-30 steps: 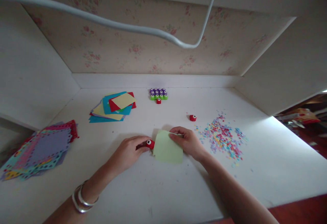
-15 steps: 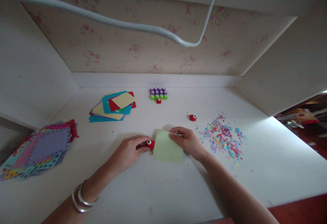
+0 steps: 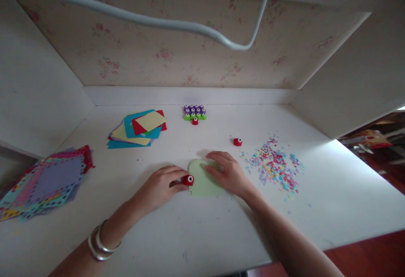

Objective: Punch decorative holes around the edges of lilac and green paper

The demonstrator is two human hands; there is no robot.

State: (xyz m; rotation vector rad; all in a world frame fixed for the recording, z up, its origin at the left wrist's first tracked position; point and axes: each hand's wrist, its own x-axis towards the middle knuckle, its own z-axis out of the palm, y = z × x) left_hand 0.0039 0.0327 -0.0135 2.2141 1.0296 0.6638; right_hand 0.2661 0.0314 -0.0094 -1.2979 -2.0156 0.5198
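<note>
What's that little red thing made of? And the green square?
The little red punch looks like hard plastic: smooth, bright, with a white spot on top. The pale green square looks like thin matte paper: it lies flat under the right hand, without shine.

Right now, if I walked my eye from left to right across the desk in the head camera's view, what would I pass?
punched sheets → stack of plain coloured squares → red punch, pinched by the left hand → right hand, flat on the green sheet → confetti pile
</note>
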